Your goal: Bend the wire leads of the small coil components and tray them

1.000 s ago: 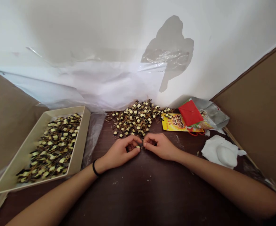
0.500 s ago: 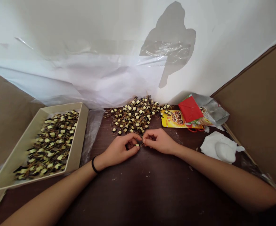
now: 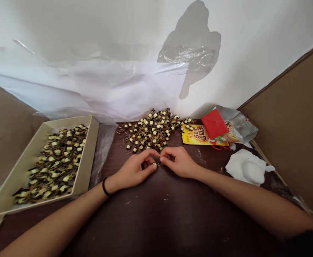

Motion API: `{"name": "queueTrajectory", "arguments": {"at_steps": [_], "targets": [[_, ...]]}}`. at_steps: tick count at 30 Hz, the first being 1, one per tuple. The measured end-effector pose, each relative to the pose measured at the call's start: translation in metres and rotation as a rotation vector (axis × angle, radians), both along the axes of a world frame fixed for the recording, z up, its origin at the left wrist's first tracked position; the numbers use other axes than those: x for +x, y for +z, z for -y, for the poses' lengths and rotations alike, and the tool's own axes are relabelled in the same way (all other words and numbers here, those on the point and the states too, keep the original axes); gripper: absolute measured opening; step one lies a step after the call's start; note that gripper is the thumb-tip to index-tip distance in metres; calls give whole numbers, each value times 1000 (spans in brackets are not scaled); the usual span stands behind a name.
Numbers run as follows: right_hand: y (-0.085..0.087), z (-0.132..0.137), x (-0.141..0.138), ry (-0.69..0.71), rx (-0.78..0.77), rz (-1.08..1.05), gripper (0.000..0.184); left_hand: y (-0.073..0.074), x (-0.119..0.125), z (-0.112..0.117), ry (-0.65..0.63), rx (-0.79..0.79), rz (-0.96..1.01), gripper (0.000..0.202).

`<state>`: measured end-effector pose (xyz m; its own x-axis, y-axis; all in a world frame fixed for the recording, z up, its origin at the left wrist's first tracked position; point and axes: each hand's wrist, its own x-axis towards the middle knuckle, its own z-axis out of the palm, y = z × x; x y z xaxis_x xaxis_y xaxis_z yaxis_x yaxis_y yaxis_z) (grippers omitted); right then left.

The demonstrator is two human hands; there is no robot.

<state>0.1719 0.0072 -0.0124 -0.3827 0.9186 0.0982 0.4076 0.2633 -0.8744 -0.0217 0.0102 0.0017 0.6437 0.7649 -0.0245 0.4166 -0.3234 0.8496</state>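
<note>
My left hand [image 3: 133, 170] and my right hand [image 3: 178, 161] meet at the middle of the dark wooden table [image 3: 162, 217]. Both pinch one small yellow-and-black part with wire legs [image 3: 154, 164] between their fingertips. Just behind the hands lies a loose pile of the same small parts [image 3: 152, 130]. A black band sits on my left wrist. To the left, a beige tray [image 3: 88, 162] holds several more of these parts [image 3: 56, 160].
A yellow snack packet [image 3: 198, 135] with a red pouch [image 3: 214, 124] and a silver bag [image 3: 239, 125] lies at the back right. White crumpled tissue [image 3: 249, 169] sits right of my right arm. Clear plastic sheeting [image 3: 105, 89] covers the wall; brown cardboard panels stand at both sides.
The camera has tilted slightly, so everything sits a little higher in view. Both hands stay together on the small part, with only small finger movements.
</note>
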Motion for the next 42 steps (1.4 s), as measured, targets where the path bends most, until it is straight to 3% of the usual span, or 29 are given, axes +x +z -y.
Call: {"name": "queueTrajectory", "arguments": {"at_steps": [8, 15, 20, 26, 31, 42], "targets": [[-1, 4, -1, -62, 137, 23, 14, 1, 7, 3, 67, -74, 17, 26], [-4, 2, 0, -32, 99, -62, 11, -3, 6, 4, 173, -41, 56, 30], [-4, 9, 3, -169, 301, -91, 13, -4, 5, 4, 186, -64, 80, 33], [-4, 12, 0, -17, 455, -13, 11, -6, 3, 3, 179, -57, 98, 33], [-8, 11, 0, -42, 546, 29, 10, -6, 3, 3, 180, -68, 103, 33], [-7, 12, 1, -11, 524, 51, 9, -5, 2, 3, 175, -86, 130, 32]]}}
